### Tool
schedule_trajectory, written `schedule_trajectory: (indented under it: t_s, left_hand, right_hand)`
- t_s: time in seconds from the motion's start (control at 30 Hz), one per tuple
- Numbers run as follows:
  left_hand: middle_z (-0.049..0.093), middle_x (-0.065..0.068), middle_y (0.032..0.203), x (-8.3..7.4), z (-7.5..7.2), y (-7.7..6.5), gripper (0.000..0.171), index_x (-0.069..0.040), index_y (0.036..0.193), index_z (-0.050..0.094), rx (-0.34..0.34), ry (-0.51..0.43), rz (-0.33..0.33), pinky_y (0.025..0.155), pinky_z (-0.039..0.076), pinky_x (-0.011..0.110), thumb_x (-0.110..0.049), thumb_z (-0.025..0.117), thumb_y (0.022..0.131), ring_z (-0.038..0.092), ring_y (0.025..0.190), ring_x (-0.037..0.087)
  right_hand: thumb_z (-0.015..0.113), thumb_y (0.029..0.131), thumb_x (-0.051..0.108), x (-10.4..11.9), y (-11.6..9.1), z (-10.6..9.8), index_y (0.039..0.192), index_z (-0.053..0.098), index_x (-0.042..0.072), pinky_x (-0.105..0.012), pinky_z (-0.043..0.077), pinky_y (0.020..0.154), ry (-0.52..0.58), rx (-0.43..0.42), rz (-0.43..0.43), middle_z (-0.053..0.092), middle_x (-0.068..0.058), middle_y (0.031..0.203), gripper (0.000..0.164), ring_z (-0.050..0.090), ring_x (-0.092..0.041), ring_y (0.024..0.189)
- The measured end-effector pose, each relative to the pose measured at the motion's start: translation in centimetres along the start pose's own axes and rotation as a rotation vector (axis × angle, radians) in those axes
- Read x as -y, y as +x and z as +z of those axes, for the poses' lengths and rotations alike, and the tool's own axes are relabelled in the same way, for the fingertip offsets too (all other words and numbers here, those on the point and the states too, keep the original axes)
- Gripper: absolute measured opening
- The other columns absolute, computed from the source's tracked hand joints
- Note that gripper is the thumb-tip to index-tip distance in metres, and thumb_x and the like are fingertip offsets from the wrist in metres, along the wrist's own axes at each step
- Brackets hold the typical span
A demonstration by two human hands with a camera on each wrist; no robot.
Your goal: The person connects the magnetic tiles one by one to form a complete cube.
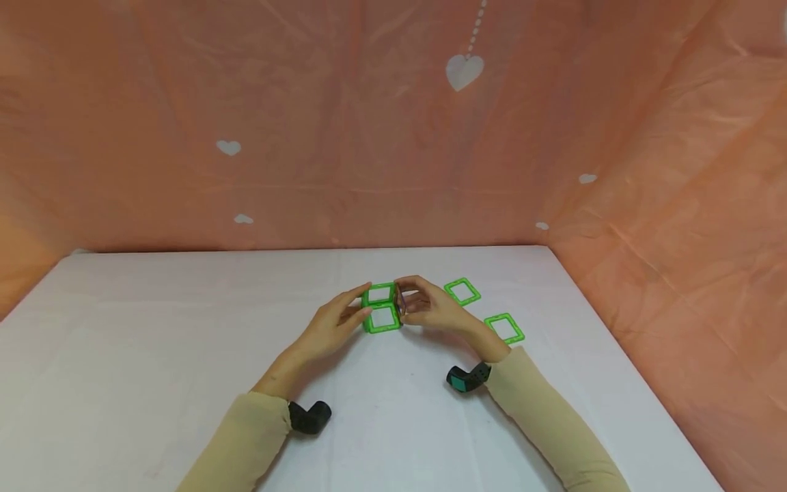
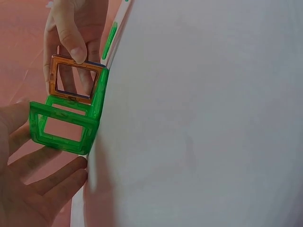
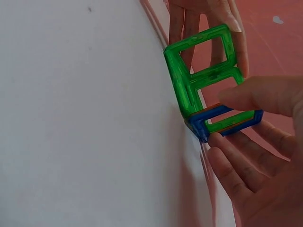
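Several green square magnetic tiles (image 1: 384,318), frames with open middles, are joined at their edges into a partly built box on the white table. My left hand (image 1: 333,328) grips the box's left side, thumb at the near edge and fingertips at the far edge. On the other side, my right hand (image 1: 433,307) pinches a blue square tile (image 3: 246,126) against the green ones. Orange edging shows along that blue tile. From the left wrist view, an orange square tile face (image 2: 74,98) stands at this same end, under the right thumb.
Two loose green square tiles lie flat to the right: one farther back (image 1: 451,294), one nearer (image 1: 516,337) beside the right forearm. An orange cloth with white hearts (image 1: 464,72) hangs behind the white table (image 1: 184,328) and along its right side.
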State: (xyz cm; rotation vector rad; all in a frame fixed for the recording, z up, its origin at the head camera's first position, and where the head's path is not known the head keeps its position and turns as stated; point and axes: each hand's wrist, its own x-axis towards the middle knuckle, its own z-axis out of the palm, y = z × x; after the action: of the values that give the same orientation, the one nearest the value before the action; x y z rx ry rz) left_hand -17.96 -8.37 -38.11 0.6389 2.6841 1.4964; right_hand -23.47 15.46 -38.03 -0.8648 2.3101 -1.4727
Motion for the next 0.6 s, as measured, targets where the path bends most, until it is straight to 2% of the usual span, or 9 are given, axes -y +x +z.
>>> schedule_trajectory:
  t_s: [0.33, 0.5, 0.6]
  left_hand:
    - [0.046, 0.024, 0.141, -0.05, 0.22, -0.03, 0.052, -0.006, 0.146, 0.038, -0.016, 0.011, -0.003, 0.098, 0.047, 0.047, -0.020, 0.054, 0.099, 0.059, 0.117, 0.038]
    - [0.049, 0.024, 0.136, -0.09, 0.23, 0.01, 0.052, -0.005, 0.146, 0.038, -0.016, 0.013, 0.007, 0.097, 0.047, 0.048, -0.019, 0.054, 0.099, 0.059, 0.116, 0.038]
    - [0.052, 0.024, 0.133, -0.13, 0.22, 0.05, 0.051, -0.003, 0.145, 0.039, -0.021, 0.019, 0.016, 0.097, 0.047, 0.048, -0.017, 0.054, 0.099, 0.060, 0.114, 0.038]
  right_hand:
    - [0.069, 0.086, 0.007, 0.12, -0.25, 0.00, 0.142, 0.040, 0.004, -0.042, 0.046, 0.100, -0.019, -0.016, 0.024, 0.049, -0.019, 0.137, 0.064, 0.057, -0.032, 0.116]
    - [0.059, 0.096, 0.014, 0.30, -0.43, -0.14, 0.144, 0.036, 0.001, -0.041, 0.050, 0.094, -0.001, -0.030, 0.020, 0.049, -0.023, 0.137, 0.055, 0.057, -0.035, 0.118]
    - [0.055, 0.098, 0.015, 0.36, -0.55, -0.22, 0.142, 0.039, -0.001, -0.039, 0.052, 0.090, 0.021, -0.044, 0.021, 0.050, -0.024, 0.135, 0.049, 0.058, -0.036, 0.116]
